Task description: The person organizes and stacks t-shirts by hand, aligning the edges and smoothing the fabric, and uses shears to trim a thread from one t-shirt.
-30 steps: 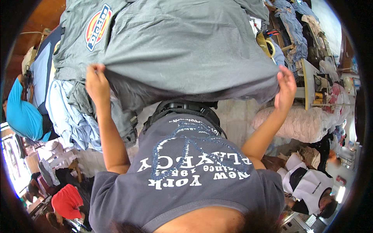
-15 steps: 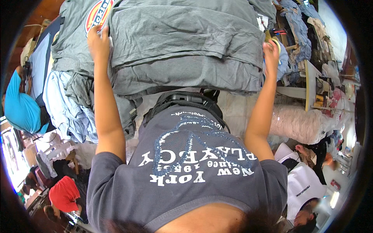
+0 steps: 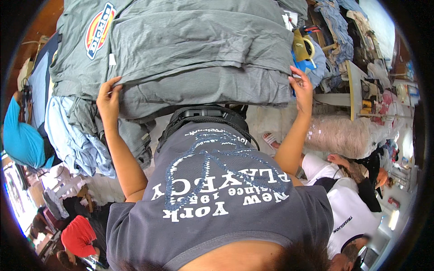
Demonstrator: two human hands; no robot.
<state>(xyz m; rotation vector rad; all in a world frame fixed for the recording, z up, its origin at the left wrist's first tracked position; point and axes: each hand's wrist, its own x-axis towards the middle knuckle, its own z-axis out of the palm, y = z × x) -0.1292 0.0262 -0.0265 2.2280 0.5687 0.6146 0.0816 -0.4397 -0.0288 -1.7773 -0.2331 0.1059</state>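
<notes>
- A grey T-shirt (image 3: 181, 43) lies across the top centre of the frame, wrinkled, its lower hem running roughly sideways above another grey layer of cloth (image 3: 203, 88).
- The person's left hand (image 3: 107, 100) is at the left end of that hem, left of centre in the frame; its thumb and forefinger pinch the edge of the cloth.
- The right hand (image 3: 304, 92) is at the hem's right end, right of centre; thumb and forefinger are bent toward the edge, slightly parted, and whether they grip it cannot be told.
- A colourful oval-centred badge (image 3: 100, 30) sits on grey cloth at the upper left, with a small white tag (image 3: 112, 59) just below and to its right.
- At the upper right, beside the cloth, are a roll of yellowish tape (image 3: 311, 49) and a red-and-black handle (image 3: 310, 30).
- Light blue garments (image 3: 74, 140) hang in a heap at the left.
- A pinkish plastic-wrapped bundle (image 3: 339, 134) lies at the right.
- Co-workers show near the rim: a blue top (image 3: 20, 140) at left, a red top (image 3: 78, 235) at lower left, a white top (image 3: 355, 210) at lower right.
</notes>
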